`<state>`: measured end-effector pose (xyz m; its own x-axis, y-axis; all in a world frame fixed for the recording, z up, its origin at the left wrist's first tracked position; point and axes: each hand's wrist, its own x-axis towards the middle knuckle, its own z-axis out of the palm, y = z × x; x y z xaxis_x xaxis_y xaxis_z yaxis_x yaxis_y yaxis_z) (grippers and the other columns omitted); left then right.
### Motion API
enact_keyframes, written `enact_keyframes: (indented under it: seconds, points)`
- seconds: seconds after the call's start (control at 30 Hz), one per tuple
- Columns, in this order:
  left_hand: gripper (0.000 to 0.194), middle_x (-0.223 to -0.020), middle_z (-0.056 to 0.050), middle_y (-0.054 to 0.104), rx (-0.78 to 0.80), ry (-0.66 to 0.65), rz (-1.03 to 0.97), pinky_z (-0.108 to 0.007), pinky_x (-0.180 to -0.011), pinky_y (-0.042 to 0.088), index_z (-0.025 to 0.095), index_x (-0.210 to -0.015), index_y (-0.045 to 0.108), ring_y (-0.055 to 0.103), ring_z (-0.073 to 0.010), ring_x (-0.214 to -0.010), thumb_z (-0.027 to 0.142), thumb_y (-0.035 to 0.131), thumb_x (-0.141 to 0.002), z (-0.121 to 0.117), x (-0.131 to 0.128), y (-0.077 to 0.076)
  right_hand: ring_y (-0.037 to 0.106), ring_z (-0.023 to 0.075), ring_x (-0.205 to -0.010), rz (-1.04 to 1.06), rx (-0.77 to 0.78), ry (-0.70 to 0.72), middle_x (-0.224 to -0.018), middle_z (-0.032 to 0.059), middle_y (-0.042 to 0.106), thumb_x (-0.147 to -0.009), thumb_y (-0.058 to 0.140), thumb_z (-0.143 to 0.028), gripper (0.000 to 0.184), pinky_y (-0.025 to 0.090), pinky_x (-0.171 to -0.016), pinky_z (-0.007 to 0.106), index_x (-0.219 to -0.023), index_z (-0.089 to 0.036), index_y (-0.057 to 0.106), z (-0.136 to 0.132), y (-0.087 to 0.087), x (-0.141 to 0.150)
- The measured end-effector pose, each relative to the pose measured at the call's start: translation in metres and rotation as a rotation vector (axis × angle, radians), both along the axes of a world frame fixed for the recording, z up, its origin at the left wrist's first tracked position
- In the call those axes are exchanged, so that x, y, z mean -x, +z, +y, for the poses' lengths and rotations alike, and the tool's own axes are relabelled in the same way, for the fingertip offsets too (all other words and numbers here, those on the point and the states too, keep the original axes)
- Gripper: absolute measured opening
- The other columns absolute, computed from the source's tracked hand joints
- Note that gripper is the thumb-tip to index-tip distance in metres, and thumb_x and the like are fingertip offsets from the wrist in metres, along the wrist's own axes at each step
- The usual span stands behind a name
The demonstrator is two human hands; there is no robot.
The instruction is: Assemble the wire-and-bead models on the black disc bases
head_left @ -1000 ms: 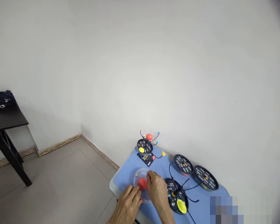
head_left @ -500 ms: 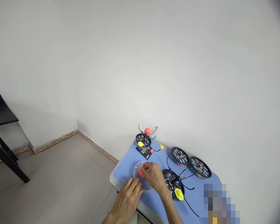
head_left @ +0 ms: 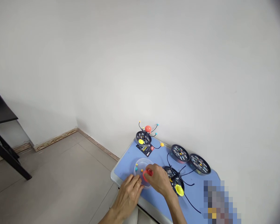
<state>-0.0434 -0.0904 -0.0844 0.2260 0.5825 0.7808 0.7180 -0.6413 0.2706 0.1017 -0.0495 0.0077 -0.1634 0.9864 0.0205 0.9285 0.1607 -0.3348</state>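
Note:
A clear round plastic bowl [head_left: 138, 160] stands near the left end of the blue table, with small yellow, orange and teal balls [head_left: 136, 169] inside. My left hand [head_left: 128, 193] grips its near rim, fingers bent over the edge. Pinched in my right hand [head_left: 159, 179], over the bowl, is a red hollow half-ball [head_left: 145, 176]; my fingers cover part of it. Just right of that hand sits a solar system model base [head_left: 181, 182], black and round, with several bent black arms and a yellow half-ball [head_left: 179, 190] on it.
A fuller model [head_left: 143, 138] with a red ball on top stands on a dark printed card [head_left: 148, 151] at the back left. Two more round black bases [head_left: 180, 153] [head_left: 200, 164] line the wall side. The table [head_left: 124, 168] ends beside my left hand; a black desk [head_left: 2, 109] is far left.
My right hand has shifted slightly right and toward me with the red half-ball, uncovering more small balls in the bowl. My left hand stays at the rim.

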Motion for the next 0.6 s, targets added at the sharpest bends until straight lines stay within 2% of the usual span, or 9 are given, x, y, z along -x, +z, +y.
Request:
enact_keyframes:
  seconds: [0.1,0.23,0.3,0.43,0.6]
  points:
    - [0.030,-0.097,-0.011,0.073,-0.005,-0.013,-0.018,-0.035,-0.067,0.061,0.015,-0.106,0.066,0.069,-0.0211,-0.081,0.019,0.037,-0.102,0.002,0.000,0.000,0.068,0.0203,-0.075,-0.049,-0.007,0.016,-0.088,0.0103,0.074,-0.082,0.056,-0.026,0.022,0.037,-0.063,0.026,-0.079,-0.020,0.077,0.001,0.002,0.006]
    - [0.029,-0.097,-0.010,0.073,-0.005,-0.058,-0.023,-0.035,-0.069,0.061,0.016,-0.108,0.066,0.068,-0.0204,-0.081,0.018,0.037,-0.101,0.005,0.000,-0.002,0.069,0.0195,-0.086,-0.074,-0.016,0.051,-0.102,0.0086,0.074,-0.083,0.057,-0.023,0.024,0.041,-0.072,0.025,-0.095,-0.022,0.078,0.012,0.000,0.024]
    - [0.029,-0.098,-0.009,0.073,-0.008,-0.065,-0.014,-0.036,-0.072,0.061,0.016,-0.107,0.066,0.068,-0.0209,-0.083,0.019,0.038,-0.101,0.008,0.001,-0.003,0.069,0.0201,-0.091,-0.090,-0.003,0.086,-0.100,0.0077,0.076,-0.079,0.061,-0.022,0.022,0.042,-0.074,0.025,-0.094,-0.023,0.078,0.019,-0.002,0.032]
    - [0.029,-0.097,-0.007,0.073,-0.021,-0.102,-0.018,-0.035,-0.073,0.060,0.018,-0.107,0.067,0.068,-0.0207,-0.084,0.021,0.039,-0.102,0.012,0.004,-0.002,0.070,0.0222,-0.087,-0.113,0.026,0.106,-0.088,0.0096,0.077,-0.075,0.063,-0.016,0.016,0.042,-0.069,0.027,-0.081,-0.020,0.078,0.029,-0.005,0.041]
    - [0.031,-0.098,-0.007,0.073,0.016,-0.125,-0.013,-0.035,-0.075,0.060,0.020,-0.104,0.068,0.068,-0.0204,-0.086,0.024,0.037,-0.102,0.016,0.012,0.003,0.068,0.0222,-0.085,-0.052,-0.057,0.041,-0.094,0.0132,0.075,-0.081,0.054,-0.014,0.021,0.042,-0.069,0.028,-0.089,-0.016,0.074,0.015,0.003,0.041]
